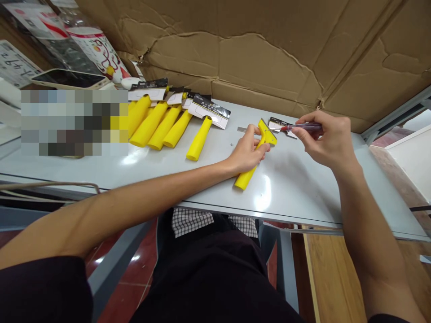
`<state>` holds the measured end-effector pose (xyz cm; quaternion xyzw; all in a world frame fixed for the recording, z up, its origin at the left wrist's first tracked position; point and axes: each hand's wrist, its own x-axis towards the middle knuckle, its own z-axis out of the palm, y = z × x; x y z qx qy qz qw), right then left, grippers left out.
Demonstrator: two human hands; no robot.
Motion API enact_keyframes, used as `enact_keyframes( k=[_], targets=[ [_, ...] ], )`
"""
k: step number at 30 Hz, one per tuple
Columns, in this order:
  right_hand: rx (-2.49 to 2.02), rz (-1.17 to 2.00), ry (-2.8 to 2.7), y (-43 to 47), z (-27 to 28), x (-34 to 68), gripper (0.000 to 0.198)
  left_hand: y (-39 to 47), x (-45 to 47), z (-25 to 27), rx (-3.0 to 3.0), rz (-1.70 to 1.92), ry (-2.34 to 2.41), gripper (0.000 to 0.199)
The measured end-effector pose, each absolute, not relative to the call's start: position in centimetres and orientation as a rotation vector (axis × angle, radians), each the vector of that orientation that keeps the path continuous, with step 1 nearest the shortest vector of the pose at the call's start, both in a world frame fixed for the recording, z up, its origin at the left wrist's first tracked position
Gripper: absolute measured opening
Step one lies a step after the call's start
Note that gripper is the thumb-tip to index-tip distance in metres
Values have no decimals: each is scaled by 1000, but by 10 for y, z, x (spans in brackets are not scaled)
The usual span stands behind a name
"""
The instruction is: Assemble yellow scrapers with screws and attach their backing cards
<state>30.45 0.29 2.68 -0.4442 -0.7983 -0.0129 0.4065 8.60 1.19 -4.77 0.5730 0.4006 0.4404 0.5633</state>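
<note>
A yellow scraper (247, 178) lies slanted on the grey-white table, its wide head pointing away from me. Wrapped around its neck, my left hand (251, 146) is closed and holds it down. My right hand (325, 137) grips a screwdriver (305, 128) with a dark reddish handle. The screwdriver's tip meets the scraper's head near a small screw. Beside my left fingers lies a thin metal blade (245, 130). A tiny metal piece (231, 144) rests left of my left hand. Partly behind the screwdriver is a black-and-white card (278, 122).
Several yellow scrapers with card labels (198, 139) lie in a row to the left. A phone (70, 78) and plastic bottles (96, 49) stand behind them. A cardboard sheet (235, 54) walls off the table's back. Part of the left side is pixelated.
</note>
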Motion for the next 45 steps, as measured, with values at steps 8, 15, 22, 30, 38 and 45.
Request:
enact_keyframes(
  k=[8,15,22,30,38,45],
  targets=[
    [-1353,-81,-1998,0,34,306,23,12,85,-47,1401,960,956,31],
    [-1380,46,-2256,3,38,324,21,12,85,-43,1425,927,976,30],
    [-1473,370,-2598,6,31,318,33,13,86,-44,1426,929,929,29],
    [-1697,260,-2494,19,29,328,22,23,79,-24,1210,1103,1060,23],
    [-2004,275,-2510,34,15,344,26,45,56,-8,1071,999,1197,23],
    [-1953,261,-2516,38,7,339,23,51,62,-26,1246,998,1100,23]
  ],
)
